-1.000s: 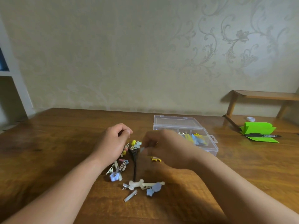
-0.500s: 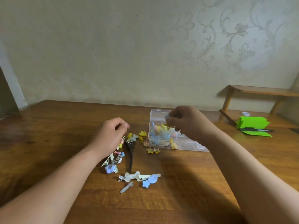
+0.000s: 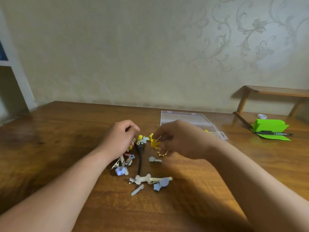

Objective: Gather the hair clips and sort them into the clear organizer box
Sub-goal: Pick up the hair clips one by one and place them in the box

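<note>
Tangling is the main hazard. The right hand (image 3: 182,139) has its grip narrowed to a thumb-and-forefinger pinch on a yellow clip (image 3: 154,142) at the far edge of the loose hair clips (image 3: 143,179), and other yellow pieces lie touching it; lifted fast, the pinched one could drag a neighbour up and shed it on the counter (image 3: 66,131) short of the clear organizer box (image 3: 189,116). That box sits just behind the right hand with its lid laid open; the hand hides most of it, so the dividers cannot be read from here, and a hasty drop could land in the wrong compartment or glance off the rim. The pinch looks thin and the view there is blurred; a small hold on slick plastic may slip. The left hand (image 3: 120,138) rests with fingers curled at the pile's left side, beside the long black clip (image 3: 140,159); whether its grip holds anything I cannot tell. Its wrist lies close over the silver clips (image 3: 117,164); a careless shift could scatter them.
</note>
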`<state>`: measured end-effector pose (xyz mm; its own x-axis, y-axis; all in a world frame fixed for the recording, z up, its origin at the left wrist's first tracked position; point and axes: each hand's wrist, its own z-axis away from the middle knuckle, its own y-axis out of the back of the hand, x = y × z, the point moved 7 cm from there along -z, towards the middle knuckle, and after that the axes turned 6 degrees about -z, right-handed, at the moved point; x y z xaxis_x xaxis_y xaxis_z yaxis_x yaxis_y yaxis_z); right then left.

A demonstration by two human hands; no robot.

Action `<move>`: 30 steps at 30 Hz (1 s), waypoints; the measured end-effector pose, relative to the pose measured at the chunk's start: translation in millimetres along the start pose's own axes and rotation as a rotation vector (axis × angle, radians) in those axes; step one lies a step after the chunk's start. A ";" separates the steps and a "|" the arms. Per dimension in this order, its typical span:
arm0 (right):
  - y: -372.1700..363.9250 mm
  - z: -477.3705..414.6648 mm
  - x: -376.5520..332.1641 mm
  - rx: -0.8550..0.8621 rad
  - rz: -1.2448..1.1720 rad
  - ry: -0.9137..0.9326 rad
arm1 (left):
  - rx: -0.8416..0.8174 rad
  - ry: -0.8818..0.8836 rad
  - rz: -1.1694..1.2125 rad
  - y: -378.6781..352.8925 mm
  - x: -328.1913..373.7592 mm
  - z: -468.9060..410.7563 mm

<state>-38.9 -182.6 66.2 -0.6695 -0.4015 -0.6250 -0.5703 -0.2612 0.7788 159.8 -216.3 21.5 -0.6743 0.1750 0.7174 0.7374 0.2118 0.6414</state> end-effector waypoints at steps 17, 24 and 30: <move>68.3 1.9 82.8 0.402 0.043 -0.261 | -0.029 -0.012 0.021 -3.4 0.3 0.5; 60.9 -1.2 88.8 0.353 0.152 -0.320 | -0.038 -0.020 0.001 -4.5 -2.7 -1.6; 56.3 -1.7 91.9 0.357 0.183 -0.337 | -0.038 -0.015 -0.002 -5.0 -1.9 -0.7</move>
<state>-131.7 -235.8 52.8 -0.8559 -0.0920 -0.5088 -0.5169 0.1262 0.8467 157.4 -218.3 17.1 -0.6761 0.1891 0.7121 0.7368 0.1757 0.6529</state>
